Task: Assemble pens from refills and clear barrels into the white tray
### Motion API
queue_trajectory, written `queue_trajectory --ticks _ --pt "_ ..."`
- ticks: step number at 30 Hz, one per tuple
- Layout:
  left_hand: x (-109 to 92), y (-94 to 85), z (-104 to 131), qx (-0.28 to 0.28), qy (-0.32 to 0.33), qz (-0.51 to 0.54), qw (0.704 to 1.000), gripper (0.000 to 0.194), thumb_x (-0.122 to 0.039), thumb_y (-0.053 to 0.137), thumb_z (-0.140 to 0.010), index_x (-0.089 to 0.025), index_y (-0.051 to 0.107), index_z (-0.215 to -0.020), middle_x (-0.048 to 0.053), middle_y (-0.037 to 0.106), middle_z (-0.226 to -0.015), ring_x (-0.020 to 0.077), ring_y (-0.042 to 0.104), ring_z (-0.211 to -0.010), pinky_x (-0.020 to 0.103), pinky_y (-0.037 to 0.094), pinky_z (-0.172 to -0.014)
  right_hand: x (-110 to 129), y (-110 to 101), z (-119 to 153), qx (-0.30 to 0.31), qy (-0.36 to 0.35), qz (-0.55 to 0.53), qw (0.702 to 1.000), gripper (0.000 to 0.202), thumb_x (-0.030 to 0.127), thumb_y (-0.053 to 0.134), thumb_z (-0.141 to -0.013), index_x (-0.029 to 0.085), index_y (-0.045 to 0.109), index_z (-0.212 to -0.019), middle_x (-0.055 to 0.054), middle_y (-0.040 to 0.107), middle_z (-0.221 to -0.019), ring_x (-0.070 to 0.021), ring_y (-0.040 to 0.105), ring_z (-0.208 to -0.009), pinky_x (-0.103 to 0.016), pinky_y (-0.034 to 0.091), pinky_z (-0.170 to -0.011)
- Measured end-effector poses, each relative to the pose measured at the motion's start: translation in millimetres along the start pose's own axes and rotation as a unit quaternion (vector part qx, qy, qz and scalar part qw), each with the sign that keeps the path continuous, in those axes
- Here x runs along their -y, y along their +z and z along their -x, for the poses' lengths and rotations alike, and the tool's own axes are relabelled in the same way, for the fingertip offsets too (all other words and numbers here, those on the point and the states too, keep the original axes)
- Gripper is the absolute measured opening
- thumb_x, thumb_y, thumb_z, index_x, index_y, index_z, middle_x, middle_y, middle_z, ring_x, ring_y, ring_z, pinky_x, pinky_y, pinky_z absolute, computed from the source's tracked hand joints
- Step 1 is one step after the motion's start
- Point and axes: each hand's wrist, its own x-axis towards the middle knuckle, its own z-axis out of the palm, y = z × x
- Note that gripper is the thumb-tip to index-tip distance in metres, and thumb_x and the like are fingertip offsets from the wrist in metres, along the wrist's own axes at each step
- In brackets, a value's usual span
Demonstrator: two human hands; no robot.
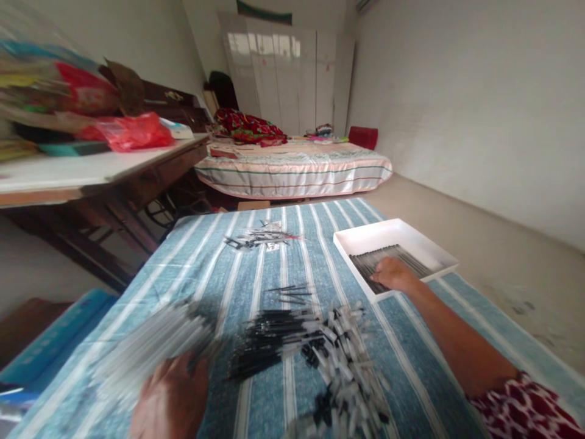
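Head cam: R hand (pixel 392 274) on dark rods (pixel 409 259) in white box (pixel 379 231), L hand (pixel 171 393) by clear tubes (pixel 153 341); can't tell either grip. Sideways drag cld skew rods.

Smooth plastic tubes (pixel 153 344), matt striped cloth (pixel 205 274), glossy wardrobe (pixel 286 85)

Striped cloth (pixel 205 268): blue with white bands, spread over the surface in front of me
Clear tubes (pixel 150 341): a bundle lying to my left, blurred
Dark sticks (pixel 262 341): piled before me, in the middle
Pale caps (pixel 350 372): loosely heaped just right of those, small black pieces (pixel 313 352) mixed in
Thin dark rods (pixel 292 294): a few lying loose just beyond the middle pile
White tray (pixel 370 235): flat, open-topped, near the edge on my right
Far pile (pixel 260 239): slim dark and grey pieces, well apart from the tray
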Motion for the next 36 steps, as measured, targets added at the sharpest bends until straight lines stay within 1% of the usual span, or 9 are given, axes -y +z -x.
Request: queue_trajectory --ticks 7,13,17,21,24,26,31,33,36 --pt "-7.9 -12.4 -0.2 0.039 0.011 0.005 0.999 0.036 -0.038 0.04 -0.085 -0.021 0.071 -0.084 0.011 0.066 -0.081 0.0274 0.062 -0.078 0.035 0.047 -0.065 2.4 -1.7 2.7 -0.033 -0.014 0.008 0.999 0.022 0.027 0.059 -0.08 0.012 0.07 -0.068 -0.011 0.069 -0.069 -0.0169 0.063 -0.068 -0.026 0.037 -0.057" --pt "-9.0 -19.8 -1.6 0.092 -0.005 0.03 0.995 0.033 -0.035 0.042 -0.084 -0.021 0.071 -0.076 0.012 0.064 -0.076 0.0269 0.061 -0.074 0.033 0.044 -0.06 -0.4 4.0 -2.9 -0.033 -0.008 0.023 0.999 0.024 0.032 0.058 -0.08 0.015 0.072 -0.071 -0.01 0.071 -0.075 -0.0177 0.064 -0.072 -0.025 0.037 -0.057" --pt "-7.5 -16.3 -0.2 0.068 0.013 0.031 0.997 0.03 -0.034 0.043 -0.084 -0.021 0.069 -0.078 0.009 0.063 -0.075 0.0244 0.06 -0.073 0.03 0.042 -0.06 -2.6 5.8 -7.8 -0.022 0.007 0.044 0.999 0.028 0.037 0.055 -0.081 0.017 0.072 -0.07 -0.009 0.071 -0.075 -0.0196 0.064 -0.072 -0.025 0.038 -0.058" --pt "-11.5 -14.3 5.7 0.042 -0.006 0.039 0.998 0.026 -0.031 0.045 -0.081 -0.02 0.065 -0.07 0.008 0.062 -0.073 0.0241 0.059 -0.072 0.028 0.04 -0.057 -5.2 1.9 -1.5 -0.017 0.001 0.063 0.998 0.033 0.038 0.049 -0.085 0.017 0.071 -0.074 -0.012 0.071 -0.079 -0.0234 0.064 -0.075 -0.029 0.039 -0.059" --pt "-16.7 -15.3 12.1 -0.007 -0.028 0.108 0.994 0.02 -0.028 0.049 -0.078 -0.019 0.065 -0.072 0.009 0.064 -0.074 0.0255 0.06 -0.073 0.029 0.04 -0.06 -7.3 1.7 8.7 -0.018 -0.021 0.068 0.997 0.037 0.039 0.043 -0.088 0.017 0.071 -0.075 -0.014 0.07 -0.083 -0.0252 0.064 -0.076 -0.031 0.04 -0.062" --pt "-20.1 -16.5 15.5 -0.032 -0.046 0.2 0.978 0.016 -0.027 0.053 -0.075 -0.018 0.065 -0.071 0.008 0.065 -0.072 0.0237 0.06 -0.069 0.03 0.041 -0.062 -7.4 4.5 15.4 -0.054 -0.03 0.059 0.996 0.036 0.039 0.044 -0.088 0.019 0.071 -0.075 -0.015 0.07 -0.083 -0.0243 0.064 -0.073 -0.033 0.04 -0.063" --pt "-25.1 -17.4 18.7 -0.049 -0.087 0.443 0.891 0.01 -0.029 0.064 -0.065 -0.02 0.065 -0.062 0.0 0.061 -0.053 0.0173 0.055 -0.053 0.025 0.039 -0.056 3.4 10.6 23.3 -0.134 -0.059 0.033 0.989 0.031 0.04 0.049 -0.086 0.02 0.072 -0.08 -0.016 0.071 -0.082 -0.023 0.063 -0.068 -0.033 0.039 -0.06" --pt "-25.1 -15.6 18.9 -0.033 -0.087 0.449 0.889 0.014 -0.033 0.065 -0.065 -0.019 0.065 -0.064 -0.001 0.061 -0.052 0.0171 0.056 -0.053 0.025 0.04 -0.054 8.7 9.4 17.1 -0.153 -0.068 0.029 0.985 0.03 0.036 0.047 -0.087 0.02 0.072 -0.088 -0.014 0.072 -0.087 -0.0239 0.065 -0.075 -0.032 0.042 -0.062" --pt "-24.3 -11.9 17.4 0.005 -0.076 0.391 0.917 0.023 -0.041 0.059 -0.068 -0.019 0.066 -0.071 -0.001 0.065 -0.057 0.0177 0.059 -0.056 0.026 0.044 -0.056 10.8 6.2 -5.0 -0.164 -0.087 0.032 0.982 0.033 0.023 0.043 -0.086 0.019 0.068 -0.107 -0.01 0.069 -0.108 -0.0234 0.064 -0.094 -0.03 0.045 -0.077"
